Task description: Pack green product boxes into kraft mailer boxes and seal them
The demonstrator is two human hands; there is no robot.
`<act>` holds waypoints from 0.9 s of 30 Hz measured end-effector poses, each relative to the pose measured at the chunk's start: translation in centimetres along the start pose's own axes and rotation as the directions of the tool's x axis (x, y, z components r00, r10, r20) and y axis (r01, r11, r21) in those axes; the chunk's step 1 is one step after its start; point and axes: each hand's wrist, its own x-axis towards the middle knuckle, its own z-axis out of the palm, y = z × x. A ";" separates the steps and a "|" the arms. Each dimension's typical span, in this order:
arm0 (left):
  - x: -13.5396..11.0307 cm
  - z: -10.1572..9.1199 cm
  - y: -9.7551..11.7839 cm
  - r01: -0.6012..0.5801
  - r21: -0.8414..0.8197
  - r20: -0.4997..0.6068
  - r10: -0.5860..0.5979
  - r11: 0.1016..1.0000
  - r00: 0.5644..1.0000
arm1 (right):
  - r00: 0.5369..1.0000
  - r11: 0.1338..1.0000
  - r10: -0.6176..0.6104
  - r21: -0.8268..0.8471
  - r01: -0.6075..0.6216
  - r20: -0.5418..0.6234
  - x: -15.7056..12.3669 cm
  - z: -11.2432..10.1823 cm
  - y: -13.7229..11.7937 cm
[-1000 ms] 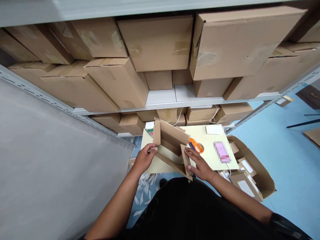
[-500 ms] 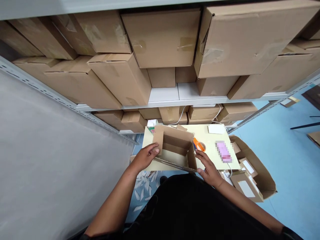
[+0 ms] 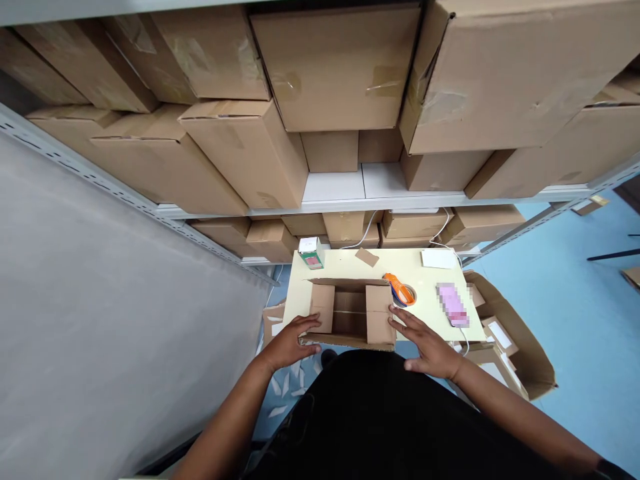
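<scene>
The cardboard box (image 3: 350,307), held tipped over the table (image 3: 425,293) a second ago, now sits nearly level at the table's near edge, its mouth facing up; whether it rests fully on the top or overhangs a little, I cannot tell. Both its left flap (image 3: 323,309) and right flap (image 3: 380,315) now lean in over the opening, leaving a gap between them, so I judge the box to be squared up, though not closed. The left hand (image 3: 287,343) is spread along its left end and the right hand (image 3: 433,350) spread at its right end, fingertips at the flaps; how hard they press is unclear. The shift also uncovers the small green-and-white carton (image 3: 312,255) at the table's far left corner and the cardboard scrap (image 3: 367,257) near its far edge.
</scene>
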 end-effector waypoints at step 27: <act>6.7 4.0 -2.5 0.097 0.034 -0.425 -0.073 0.995 0.902 | 0.784 0.868 0.494 0.271 -0.416 -0.376 3.3 8.4 5.2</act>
